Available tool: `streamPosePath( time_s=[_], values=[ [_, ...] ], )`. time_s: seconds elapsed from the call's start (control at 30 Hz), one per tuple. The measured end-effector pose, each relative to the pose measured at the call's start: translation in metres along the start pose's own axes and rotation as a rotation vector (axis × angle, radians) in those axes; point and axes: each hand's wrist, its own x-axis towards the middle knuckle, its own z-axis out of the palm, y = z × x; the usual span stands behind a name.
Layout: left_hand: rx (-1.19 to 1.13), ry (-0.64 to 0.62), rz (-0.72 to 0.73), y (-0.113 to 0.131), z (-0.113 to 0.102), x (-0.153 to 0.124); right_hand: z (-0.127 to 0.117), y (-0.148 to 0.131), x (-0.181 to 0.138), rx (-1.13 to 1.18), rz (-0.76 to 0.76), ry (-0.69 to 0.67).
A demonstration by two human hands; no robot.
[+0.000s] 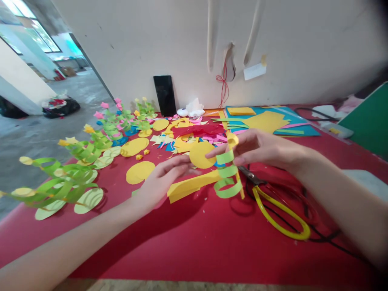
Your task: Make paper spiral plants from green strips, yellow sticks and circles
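Between the two hands, lifted off the red table (194, 242), we record a yellow paper disc (200, 155). Left hand (162, 180): fingers stretched forward and closed on the disc's left edge, thumb side hidden from us. Right hand (262, 147): thumb and fingers pinched on the top of a green paper spiral (228, 178), index finger reaching across to touch the disc's right edge. The spiral hangs from that pinch in three or four loops, just right of the disc, with a small yellow bud (233, 140) at its top by the fingertips.

Under the left fingers and the spiral, a folded yellow strip (189, 186) lies flat on the table. Just below the right wrist lie scissors (274, 208) with yellow handles, blades pointing towards the spiral; we cannot tell whether the blades are fully closed.

Beyond both hands we see a spread of scraps (194, 135) in yellow, red, pink and blue. Beyond the right hand sits a blue sheet (300, 126) with yellow paper on it. Well left of the left hand stands a row of finished spirals (72, 178) on pale discs, reaching away towards the wall. A black phone (165, 95) leans on that wall, far beyond the left hand.
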Motion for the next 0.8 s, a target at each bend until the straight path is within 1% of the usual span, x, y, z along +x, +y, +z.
streamPosePath(
  time_s=[0.07, 0.13, 0.2, 0.23, 0.27, 0.3, 0.33, 0.43, 0.47, 0.5, 0.53, 0.57, 0.63, 0.67, 0.7, 0.73, 0.8],
  values=[
    [0.192, -0.066, 0.064, -0.002, -0.002, -0.004, -0.005, -0.001, -0.003, -0.038, 0.054, -0.098],
    [0.369, -0.104, 0.12, -0.004, -0.007, -0.008, -0.002, -0.001, -0.003, -0.045, 0.138, -0.274],
    [0.484, -0.137, 0.141, -0.006, -0.011, -0.011, 0.007, 0.0, 0.001, -0.042, 0.199, -0.476],
    [0.537, -0.158, 0.148, -0.008, -0.014, -0.013, 0.013, 0.0, 0.003, -0.058, 0.203, -0.563],
    [0.596, -0.181, 0.156, -0.009, -0.016, -0.015, 0.018, 0.001, 0.005, -0.097, 0.189, -0.618],
    [0.657, -0.202, 0.174, -0.011, -0.018, -0.017, 0.022, 0.001, 0.006, -0.166, 0.159, -0.603],
    [0.719, -0.221, 0.2, -0.012, -0.02, -0.02, 0.024, 0.0, 0.006, -0.263, 0.124, -0.519],
    [0.887, -0.299, 0.313, -0.017, -0.024, -0.029, 0.022, -0.007, 0.001, -0.543, 0.057, -0.078],
    [0.932, -0.329, 0.347, -0.019, -0.025, -0.032, 0.021, -0.01, -0.001, -0.583, 0.058, 0.017],
    [0.971, -0.354, 0.372, -0.02, -0.025, -0.034, 0.02, -0.013, -0.003, -0.588, 0.063, 0.043],
    [1.006, -0.371, 0.389, -0.021, -0.025, -0.036, 0.021, -0.015, -0.004, -0.557, 0.062, 0.002],
    [1.037, -0.377, 0.403, -0.021, -0.025, -0.038, 0.022, -0.015, -0.004, -0.501, 0.058, -0.086],
    [1.094, -0.364, 0.428, -0.022, -0.025, -0.04, 0.026, -0.012, -0.001, -0.398, 0.057, -0.306],
    [1.118, -0.358, 0.439, -0.022, -0.025, -0.04, 0.026, -0.009, 0.001, -0.382, 0.068, -0.362],
    [1.138, -0.35, 0.449, -0.022, -0.025, -0.041, 0.026, -0.005, 0.003, -0.414, 0.09, -0.345],
    [1.155, -0.34, 0.459, -0.022, -0.025, -0.041, 0.023, -0.002, 0.005, -0.482, 0.117, -0.243],
    [1.182, -0.314, 0.479, -0.021, -0.025, -0.041, 0.014, 0.003, 0.007, -0.619, 0.171, 0.047]
  ],
)
